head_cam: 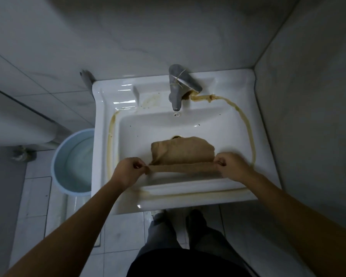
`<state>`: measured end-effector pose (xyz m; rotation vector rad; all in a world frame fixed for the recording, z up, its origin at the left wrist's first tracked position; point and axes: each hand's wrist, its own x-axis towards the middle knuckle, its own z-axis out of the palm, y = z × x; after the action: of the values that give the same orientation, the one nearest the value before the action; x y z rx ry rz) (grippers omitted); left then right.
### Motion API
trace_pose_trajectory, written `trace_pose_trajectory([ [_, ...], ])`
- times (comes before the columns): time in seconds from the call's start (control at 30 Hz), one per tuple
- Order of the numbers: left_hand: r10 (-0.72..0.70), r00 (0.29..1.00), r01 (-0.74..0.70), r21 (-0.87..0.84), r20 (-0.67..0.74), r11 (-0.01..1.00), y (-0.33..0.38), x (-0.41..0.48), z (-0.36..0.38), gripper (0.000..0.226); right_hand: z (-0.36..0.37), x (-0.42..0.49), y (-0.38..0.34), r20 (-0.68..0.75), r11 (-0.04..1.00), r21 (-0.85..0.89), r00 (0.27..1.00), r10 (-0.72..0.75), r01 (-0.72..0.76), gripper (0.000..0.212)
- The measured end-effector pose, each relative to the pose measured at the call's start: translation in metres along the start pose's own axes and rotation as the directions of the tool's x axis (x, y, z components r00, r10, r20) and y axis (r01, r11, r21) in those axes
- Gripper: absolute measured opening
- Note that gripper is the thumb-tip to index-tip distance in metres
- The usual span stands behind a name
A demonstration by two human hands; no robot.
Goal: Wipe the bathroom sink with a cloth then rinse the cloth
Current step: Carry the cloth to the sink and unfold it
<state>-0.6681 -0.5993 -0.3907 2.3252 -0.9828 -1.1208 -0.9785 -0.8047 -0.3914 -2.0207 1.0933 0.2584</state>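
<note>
While the left hand [128, 170] and right hand [231, 165] each pinch an end of the tan cloth [183, 154], its near edge stretches taut, long axis running left to right above the front of the basin. The rest drapes away into the white sink [268, 156], hiding most of the drain. A brown stain rings the rim. A faucet [177, 90] stands behind; a blue bucket [72, 162] sits just left.
</note>
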Motion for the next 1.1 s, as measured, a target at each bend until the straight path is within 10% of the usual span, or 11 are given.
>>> trace_pose_trajectory([
  [0.23,-0.056,0.989,0.041,-0.103,-0.140,0.994,0.015,0.076,0.005,0.002,-0.020,0.075,-0.006,-0.213,0.996,-0.008,0.974,0.080,-0.083,0.007],
  [0.4,-0.148,0.974,0.145,-0.034,-0.172,0.989,0.009,0.102,0.028,0.042,-0.004,0.106,-0.004,-0.212,0.946,-0.119,0.938,0.273,-0.302,0.021],
  [0.67,0.241,0.970,-0.227,0.404,0.016,0.886,0.003,0.069,0.052,0.027,0.037,0.086,-0.019,-0.260,0.862,-0.196,0.873,0.413,-0.467,0.039],
  [0.87,0.239,0.955,-0.297,0.554,0.177,0.778,-0.009,0.074,0.056,0.037,0.050,0.094,-0.015,-0.269,0.910,-0.161,0.904,0.333,-0.383,0.027],
  [1.0,0.203,0.950,-0.306,0.565,0.238,0.766,-0.006,0.071,0.051,0.038,0.042,0.091,-0.010,-0.230,0.918,0.082,0.889,0.395,-0.387,0.012],
  [1.1,0.166,0.961,-0.254,0.461,0.223,0.850,-0.001,0.066,0.041,0.033,0.032,0.089,-0.018,0.004,0.729,0.529,0.861,0.509,-0.433,0.019],
])
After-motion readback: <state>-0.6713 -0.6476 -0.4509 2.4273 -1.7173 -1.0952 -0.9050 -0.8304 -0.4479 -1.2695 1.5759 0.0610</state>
